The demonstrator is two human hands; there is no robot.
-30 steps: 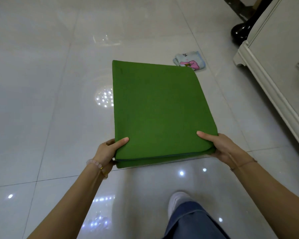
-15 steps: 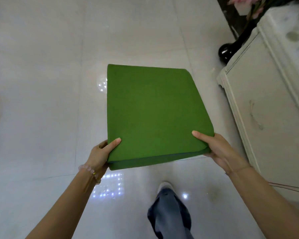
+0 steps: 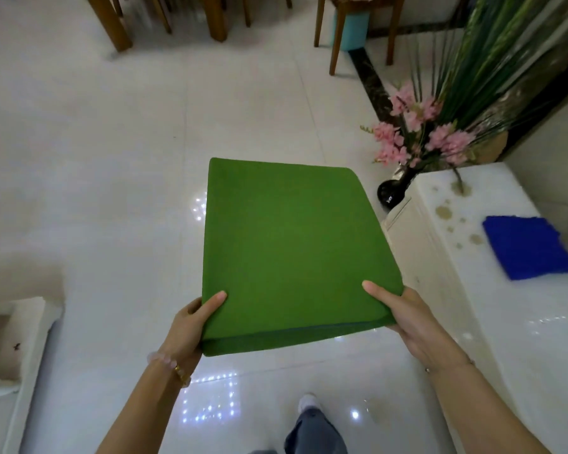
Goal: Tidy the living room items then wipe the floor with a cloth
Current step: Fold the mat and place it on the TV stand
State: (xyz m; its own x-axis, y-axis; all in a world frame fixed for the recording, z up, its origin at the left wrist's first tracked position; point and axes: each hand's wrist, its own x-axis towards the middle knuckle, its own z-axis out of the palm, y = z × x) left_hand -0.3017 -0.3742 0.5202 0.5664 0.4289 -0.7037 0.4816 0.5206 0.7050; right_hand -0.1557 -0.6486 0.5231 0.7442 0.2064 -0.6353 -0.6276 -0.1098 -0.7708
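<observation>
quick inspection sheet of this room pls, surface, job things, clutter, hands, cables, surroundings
surface: glossy white tiled floor with light reflections
job's things: green cushion held above the floor; blue cloth lying flat on the white cabinet
clutter: brownish stains on the cabinet top
grippers: left hand and right hand each grip a near corner of the cushion, thumbs on top
cables: nothing seen
surroundings: black vase with pink flowers beside the cabinet; wooden chair legs farther off

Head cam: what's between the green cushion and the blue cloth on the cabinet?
Head view: only the white cabinet top, with brownish stains on it, lies between the green cushion and the blue cloth. No other object there.
</observation>
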